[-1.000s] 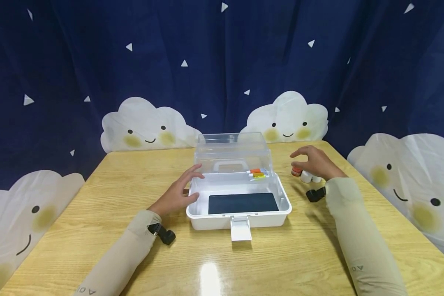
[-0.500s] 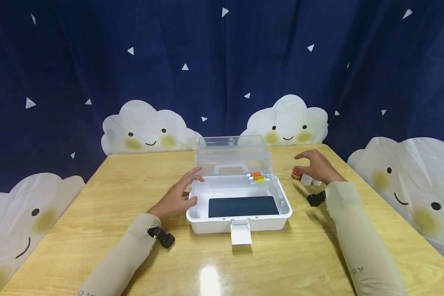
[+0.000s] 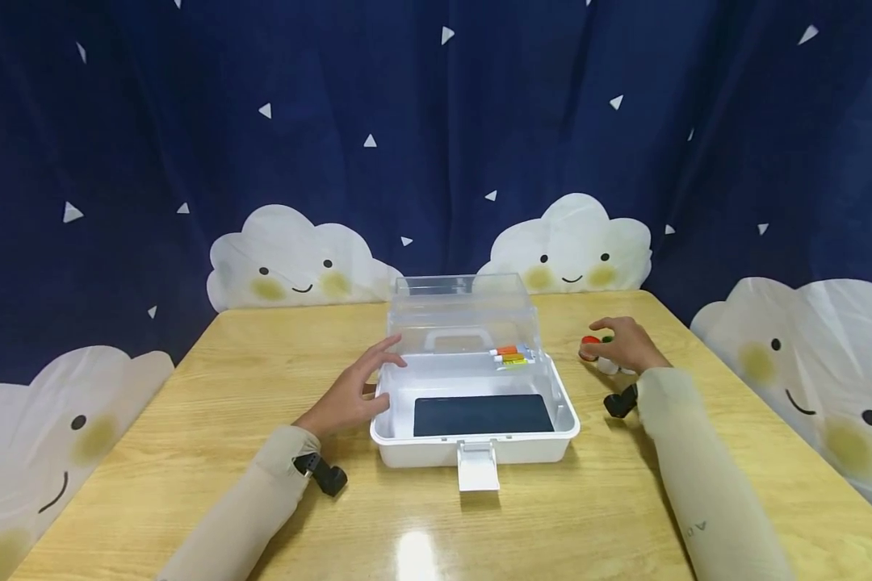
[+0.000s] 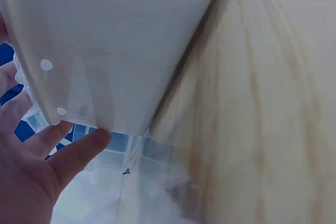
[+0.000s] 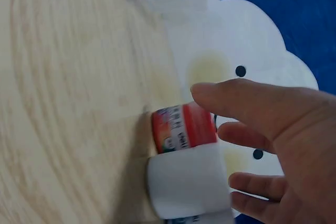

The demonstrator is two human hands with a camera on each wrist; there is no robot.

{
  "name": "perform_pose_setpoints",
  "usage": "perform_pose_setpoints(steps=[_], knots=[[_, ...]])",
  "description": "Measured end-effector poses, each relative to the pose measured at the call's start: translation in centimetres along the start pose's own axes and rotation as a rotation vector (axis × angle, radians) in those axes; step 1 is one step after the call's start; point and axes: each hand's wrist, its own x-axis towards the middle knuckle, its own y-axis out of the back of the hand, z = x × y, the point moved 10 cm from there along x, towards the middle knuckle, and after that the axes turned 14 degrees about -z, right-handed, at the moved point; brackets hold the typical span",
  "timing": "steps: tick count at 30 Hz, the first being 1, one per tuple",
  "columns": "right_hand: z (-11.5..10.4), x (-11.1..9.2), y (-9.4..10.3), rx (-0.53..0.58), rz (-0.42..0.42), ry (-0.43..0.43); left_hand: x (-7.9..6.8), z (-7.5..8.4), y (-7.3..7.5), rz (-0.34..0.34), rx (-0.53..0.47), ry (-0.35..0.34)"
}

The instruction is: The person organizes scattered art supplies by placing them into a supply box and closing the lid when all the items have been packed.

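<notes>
A white plastic box (image 3: pixel 421 453) stands on the table with its clear lid (image 3: pixel 458 311) raised behind it. My left hand (image 3: pixel 349 397) rests at the box's left end, fingers spread along the rim; the left wrist view puts the thumb (image 4: pixel 86 153) against the end wall. My right hand (image 3: pixel 625 345) is over a group of small jars, fingers loosely bent. Closest to it is a red jar (image 5: pixel 181 129) with a printed label, and the thumb overlaps its lid edge in the right wrist view. A white jar (image 5: pixel 186 182) stands directly beside the red one.
A dark rectangular panel (image 3: pixel 483 415) lies in the box. Orange and yellow tubes (image 3: pixel 509 355) show at its back right corner. The latch flap (image 3: pixel 477 472) hangs forward over the wooden table (image 3: pixel 283 347). A blue curtain (image 3: pixel 421 97) with clouds hangs behind.
My right hand has lowered toward the jars, and more of the red and green lids now shows. The left hand stays at the box's end. The head view has tilted up slightly.
</notes>
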Motion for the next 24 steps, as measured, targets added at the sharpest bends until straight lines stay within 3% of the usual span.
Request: perform_pose_setpoints(steps=[9,24], knots=[[1.6,0.3,-0.8,0.018,-0.005,-0.079,-0.4,4.0,0.6,0.004,-0.038,-0.055],[1.8,0.2,-1.3,0.027,-0.008,-0.108,-0.4,4.4,0.6,0.007,-0.019,-0.067]])
